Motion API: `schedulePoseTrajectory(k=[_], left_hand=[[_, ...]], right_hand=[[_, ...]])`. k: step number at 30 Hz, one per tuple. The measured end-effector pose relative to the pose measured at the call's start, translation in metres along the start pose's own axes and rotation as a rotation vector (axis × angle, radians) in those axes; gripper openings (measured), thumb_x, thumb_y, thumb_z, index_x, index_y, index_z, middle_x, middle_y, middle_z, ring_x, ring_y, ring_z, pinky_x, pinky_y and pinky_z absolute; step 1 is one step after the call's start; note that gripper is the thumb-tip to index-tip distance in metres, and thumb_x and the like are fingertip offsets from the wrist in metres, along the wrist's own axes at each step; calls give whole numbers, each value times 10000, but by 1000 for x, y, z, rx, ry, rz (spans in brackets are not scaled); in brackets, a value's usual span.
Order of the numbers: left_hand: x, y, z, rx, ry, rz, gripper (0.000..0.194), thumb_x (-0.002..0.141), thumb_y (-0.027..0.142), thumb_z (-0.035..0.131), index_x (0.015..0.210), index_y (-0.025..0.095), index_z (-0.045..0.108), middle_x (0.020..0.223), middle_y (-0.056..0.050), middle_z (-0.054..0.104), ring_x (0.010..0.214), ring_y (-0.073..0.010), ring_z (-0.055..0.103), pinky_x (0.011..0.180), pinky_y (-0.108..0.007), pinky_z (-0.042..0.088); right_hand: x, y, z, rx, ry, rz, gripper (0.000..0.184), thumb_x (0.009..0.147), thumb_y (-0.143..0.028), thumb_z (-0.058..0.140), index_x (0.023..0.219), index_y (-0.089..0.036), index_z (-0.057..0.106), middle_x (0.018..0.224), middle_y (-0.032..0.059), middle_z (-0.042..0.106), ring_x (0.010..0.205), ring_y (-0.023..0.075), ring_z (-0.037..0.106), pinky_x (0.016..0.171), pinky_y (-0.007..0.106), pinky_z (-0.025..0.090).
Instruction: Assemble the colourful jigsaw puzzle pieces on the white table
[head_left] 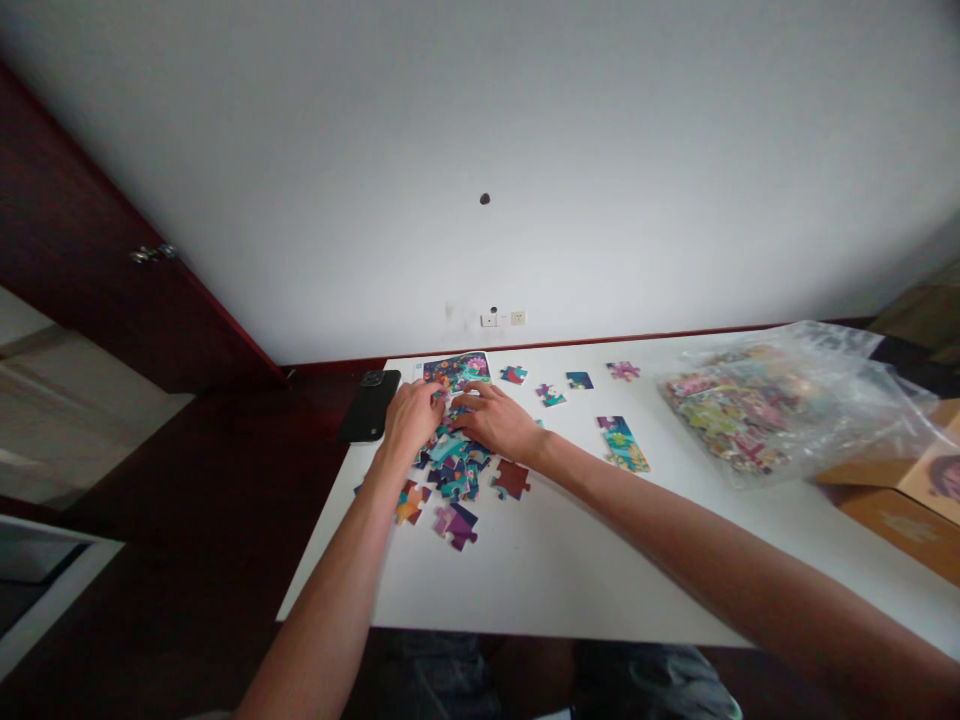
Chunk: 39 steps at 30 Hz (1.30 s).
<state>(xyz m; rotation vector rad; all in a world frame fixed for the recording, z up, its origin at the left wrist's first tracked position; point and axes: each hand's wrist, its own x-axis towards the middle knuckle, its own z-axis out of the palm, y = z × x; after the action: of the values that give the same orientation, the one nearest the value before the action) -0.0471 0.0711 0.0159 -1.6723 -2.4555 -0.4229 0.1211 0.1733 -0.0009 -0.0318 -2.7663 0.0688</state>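
- Curled over the puzzle pile [454, 470] with left hand [417, 410], thumb drawn toward forefinger; cannot tell whether pinching a piece.
- Bent over the same pile with right hand [496, 420], just beside; cannot tell whether gripping or merely resting.
- Heaped beneath both hands and toward the near edge of the white table [555, 580].
- Probably light, stiff and cardboard-like, sliding easily on the smooth top; tabs likely to crease if forced.
- Best held by the broad body's edges, clear of tabs, as on the brown piece [511, 480].
- Bordered by picture sheet [456, 371] beyond and phone [370, 406] leftward.
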Motion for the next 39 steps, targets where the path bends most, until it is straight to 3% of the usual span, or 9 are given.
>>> schedulePoseTrajectory(k=[4,7,13,17,20,24,30,34,39], left_hand=[[-3,4,-3,16,-114,-63,286,968,302,537,1113,287,783,960,-86,792,937,-284,743,834,-349,538],[-4,5,-4,25,-122,-84,278,971,326,540,1100,292,784,958,-92,793,936,-288,748,825,-343,530],[-2,8,-6,-132,2,-130,332,1021,391,497,1261,294,706,899,-62,792,917,-273,750,808,-318,502],[0,9,-7,-238,85,-197,378,1049,494,433,1194,304,725,880,-57,790,915,-280,749,796,-313,483],[0,9,-7,-283,105,-216,379,1048,496,431,1153,302,740,840,-45,786,924,-270,746,802,-300,475],[0,11,-7,-296,119,-209,305,1010,465,506,1107,307,748,830,-24,784,883,-250,740,766,-282,459],[-7,26,-12,-299,48,-75,270,981,404,530,1063,304,767,720,5,731,723,-208,694,694,-269,426],[-14,44,-18,-295,11,-11,282,987,411,532,1024,282,780,672,9,693,662,-196,656,656,-277,394],[-10,83,-34,-265,-67,127,247,975,346,562,1066,281,782,733,10,717,692,-190,659,678,-286,418]], right_hand=[[5,0,2,-35,-13,-14,180,1000,-240,619,1049,-195,786,1238,107,716,1237,311,509,1038,439,446],[5,1,2,-31,-9,-11,191,1014,-247,597,1007,-188,779,1129,119,735,1170,296,531,997,432,456],[3,2,-9,90,248,58,264,1047,-278,529,1106,-186,769,1179,116,697,1124,270,533,1038,416,441],[2,4,-24,231,340,191,220,1021,-280,566,1067,-193,763,1014,101,686,998,244,559,927,374,480],[-7,19,-42,279,380,318,207,1006,-282,580,1074,-193,754,915,71,676,939,220,579,905,348,476],[-50,60,-66,230,497,470,171,955,-251,591,1016,-178,734,1055,94,684,1018,225,610,938,348,487],[-134,119,-74,188,301,518,116,875,-229,660,959,-186,727,1003,75,721,886,203,673,840,321,524],[-154,135,-75,310,57,467,200,866,-396,741,966,-228,782,989,45,766,885,200,702,783,285,536],[-159,142,-78,166,190,657,204,926,-302,650,1043,-214,793,994,65,781,858,209,712,828,318,543]])
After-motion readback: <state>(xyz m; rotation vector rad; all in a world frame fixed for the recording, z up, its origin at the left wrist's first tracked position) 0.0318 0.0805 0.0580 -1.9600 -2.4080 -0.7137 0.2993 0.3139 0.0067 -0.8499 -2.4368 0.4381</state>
